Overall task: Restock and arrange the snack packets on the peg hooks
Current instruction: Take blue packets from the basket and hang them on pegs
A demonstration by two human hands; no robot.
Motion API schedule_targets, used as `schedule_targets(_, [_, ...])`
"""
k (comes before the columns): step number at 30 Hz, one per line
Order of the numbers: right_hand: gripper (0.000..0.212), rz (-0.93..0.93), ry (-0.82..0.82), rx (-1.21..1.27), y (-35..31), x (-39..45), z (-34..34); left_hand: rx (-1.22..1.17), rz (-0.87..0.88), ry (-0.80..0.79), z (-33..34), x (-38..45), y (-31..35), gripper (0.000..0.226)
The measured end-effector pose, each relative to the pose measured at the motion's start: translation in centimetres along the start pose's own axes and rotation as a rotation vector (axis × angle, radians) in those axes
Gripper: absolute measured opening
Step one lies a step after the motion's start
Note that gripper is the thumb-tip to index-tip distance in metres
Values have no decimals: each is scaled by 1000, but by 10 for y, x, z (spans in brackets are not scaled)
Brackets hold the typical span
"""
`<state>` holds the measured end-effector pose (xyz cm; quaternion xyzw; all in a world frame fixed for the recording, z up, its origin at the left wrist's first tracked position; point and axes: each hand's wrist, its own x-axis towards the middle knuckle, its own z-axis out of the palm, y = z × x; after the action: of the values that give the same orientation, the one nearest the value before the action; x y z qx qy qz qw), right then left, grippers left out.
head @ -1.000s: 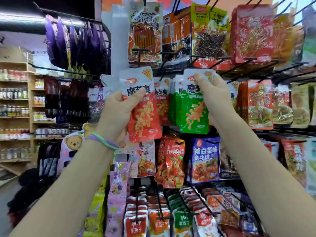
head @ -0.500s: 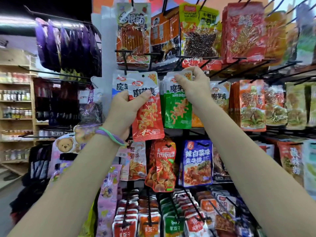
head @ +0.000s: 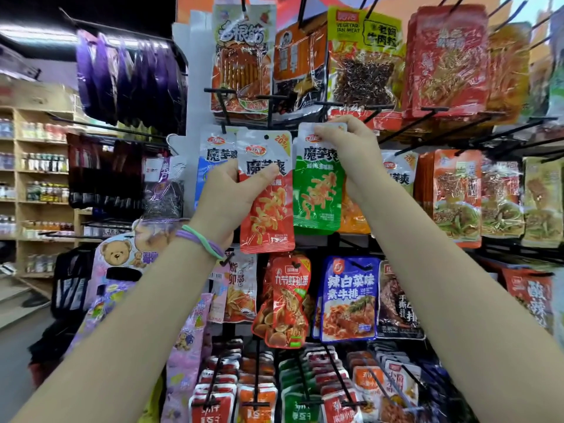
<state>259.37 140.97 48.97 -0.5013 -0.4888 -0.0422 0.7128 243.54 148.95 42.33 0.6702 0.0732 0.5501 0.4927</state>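
Note:
My left hand (head: 227, 199) grips a red-and-white snack packet (head: 267, 215) by its upper left side, thumb across the printed front, holding it free in front of the rack. Its hang hole at the top is on no hook. My right hand (head: 351, 154) pinches the top edge of a green-and-white packet (head: 317, 196), right beside the red one, at the level of the middle row of peg hooks (head: 406, 129). Whether the green packet hangs on a peg I cannot tell; my fingers hide its hole. A blue packet (head: 207, 166) of the same brand hangs behind my left hand.
Black peg hooks jut toward me all over the rack, loaded with large packets (head: 363, 56) above, orange ones (head: 454, 193) at right, and small packets (head: 259, 392) low down. Purple packets (head: 122, 74) hang on a side rack at left. Wooden shelves (head: 36, 178) stand far left.
Both hands have shifted a little left and closer together across the rack. The red and green packets now hang side by side, and my right hand has moved to the green packet's top edge.

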Motion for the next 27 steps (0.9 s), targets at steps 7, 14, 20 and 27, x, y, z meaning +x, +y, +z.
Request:
schedule_targets(7, [23, 132, -63, 41, -14, -5, 0, 36, 41, 36, 0, -10, 0, 11])
schedule_targets(14, [20, -169, 75, -363, 10, -17, -2, 44, 29, 63, -6, -18, 2, 7])
schedule_targets(20, [41, -534, 83, -1079, 38, -31, -16, 59, 40, 133, -18, -22, 5, 34])
schedule_targets(27, [23, -270, -101, -311, 10, -57, -21, 135, 90, 100, -14, -26, 7, 42])
